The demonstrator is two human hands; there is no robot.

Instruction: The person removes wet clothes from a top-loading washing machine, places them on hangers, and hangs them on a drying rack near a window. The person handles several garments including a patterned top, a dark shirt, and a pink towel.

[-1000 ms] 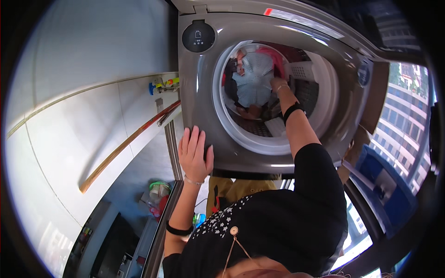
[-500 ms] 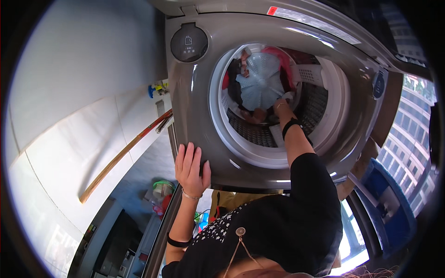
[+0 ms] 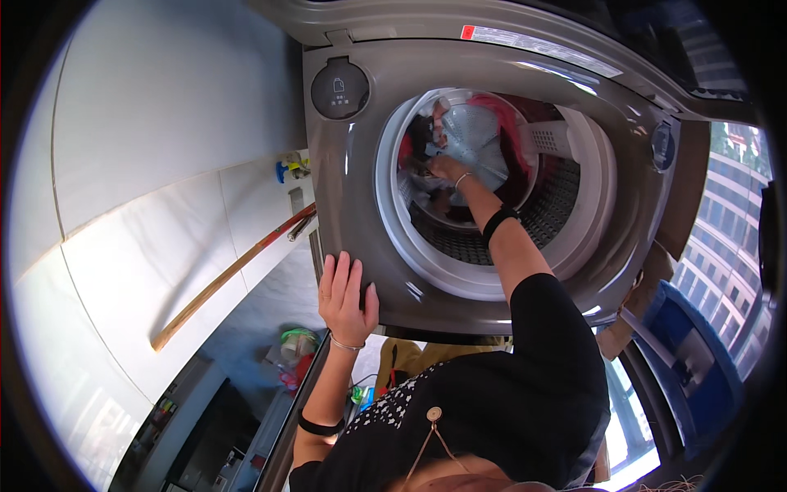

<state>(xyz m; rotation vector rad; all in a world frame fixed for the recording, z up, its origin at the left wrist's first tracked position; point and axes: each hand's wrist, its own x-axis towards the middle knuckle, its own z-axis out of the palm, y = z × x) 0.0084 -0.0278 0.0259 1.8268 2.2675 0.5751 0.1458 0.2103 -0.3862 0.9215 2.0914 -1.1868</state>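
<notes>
A grey top-loading washing machine stands with its lid raised. Inside its drum, bunched clothes, red and dark, lie round a pale ribbed disc. My right hand reaches into the drum's left part, fingers bent among dark and light-grey fabric; what exactly they hold is hidden. My left hand rests open on the front left of the machine's top, fingers spread flat.
A wooden pole leans along the white tiled wall at left, near a tap. A blue plastic object with a pale handle stands at right by the window. Bags lie below the machine.
My right hand has moved from the drum's right part toward the left, among the clothes, and light fabric has shifted there. My left hand stays on the machine.
</notes>
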